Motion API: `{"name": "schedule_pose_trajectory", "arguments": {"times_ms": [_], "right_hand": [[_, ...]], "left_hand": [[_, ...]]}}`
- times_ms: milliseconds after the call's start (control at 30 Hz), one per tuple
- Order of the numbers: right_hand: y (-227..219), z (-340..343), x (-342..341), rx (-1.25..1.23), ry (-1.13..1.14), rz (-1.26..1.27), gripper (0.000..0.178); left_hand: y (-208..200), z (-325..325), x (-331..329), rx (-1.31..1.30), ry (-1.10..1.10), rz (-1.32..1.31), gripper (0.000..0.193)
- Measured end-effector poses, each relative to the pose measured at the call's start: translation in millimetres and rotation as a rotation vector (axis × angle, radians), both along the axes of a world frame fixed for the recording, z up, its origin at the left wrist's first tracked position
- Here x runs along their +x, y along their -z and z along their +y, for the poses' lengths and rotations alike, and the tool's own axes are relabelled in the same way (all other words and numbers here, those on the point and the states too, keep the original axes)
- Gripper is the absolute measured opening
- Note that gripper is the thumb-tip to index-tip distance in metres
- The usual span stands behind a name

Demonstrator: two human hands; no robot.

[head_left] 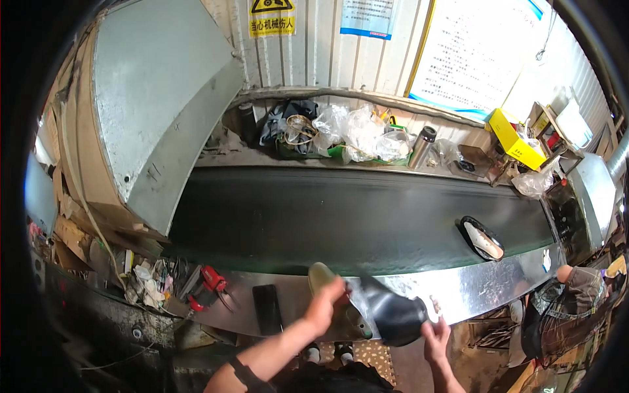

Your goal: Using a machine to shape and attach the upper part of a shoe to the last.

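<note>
My left hand [322, 306] is closed round a pale green rounded piece that looks like a shoe last [320, 276], its end sticking up past the fingers. To its right a black leather shoe upper [395, 316] hangs above the metal ledge, with a grey inner edge towards my left hand. My right hand [437, 338] pinches the upper at its right end. Motion blurs part of the upper, and I cannot tell whether the left fingers also touch it. On the dark conveyor belt [327, 213], farther right, lies a black shoe [482, 238] with a pale sole side facing up.
A black phone [267, 309] and a red power tool [213, 285] lie on the metal ledge [246, 295] at left. Behind the belt stand plastic bags [363, 133], a steel flask [422, 147] and a yellow box [515, 140]. A grey metal hood [154, 98] covers the belt's left end.
</note>
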State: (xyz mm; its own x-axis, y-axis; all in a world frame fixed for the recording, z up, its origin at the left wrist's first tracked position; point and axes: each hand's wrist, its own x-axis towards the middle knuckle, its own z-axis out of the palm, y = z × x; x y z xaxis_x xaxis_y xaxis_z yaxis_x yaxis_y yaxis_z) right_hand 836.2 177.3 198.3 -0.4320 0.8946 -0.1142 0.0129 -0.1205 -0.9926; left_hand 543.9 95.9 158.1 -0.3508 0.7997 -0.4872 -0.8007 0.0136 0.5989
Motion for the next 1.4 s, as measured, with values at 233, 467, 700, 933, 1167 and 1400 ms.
{"name": "schedule_pose_trajectory", "arguments": {"times_ms": [233, 467, 700, 933, 1167, 1400], "right_hand": [[87.2, -88.6, 16.9, 0.469, -0.388, -0.227, 0.122], [123.8, -69.8, -74.7, 0.048, -0.232, 0.097, 0.122], [120.0, -59.5, -24.7, 0.253, -0.435, -0.129, 0.112], [128.4, -48.6, 14.5, 0.541, -0.629, -0.277, 0.081], [117.9, -42.7, -15.1, -1.006, -0.374, 0.159, 0.067], [180.9, -44.5, 13.5, 0.507, -0.743, -0.222, 0.099]], "left_hand": [[41.8, 9.1, -65.8, -0.499, 0.193, 0.524, 0.026], [77.9, 47.5, -80.2, -0.684, -0.122, 1.417, 0.029], [102.1, 13.0, -40.9, -0.834, -0.011, 1.334, 0.033], [46.2, 25.3, 6.5, -1.017, 0.469, 1.139, 0.084], [64.7, 19.6, 10.4, -1.008, 0.288, 1.204, 0.072], [71.0, -1.5, -0.7, -0.83, -0.111, 1.094, 0.038]]}}
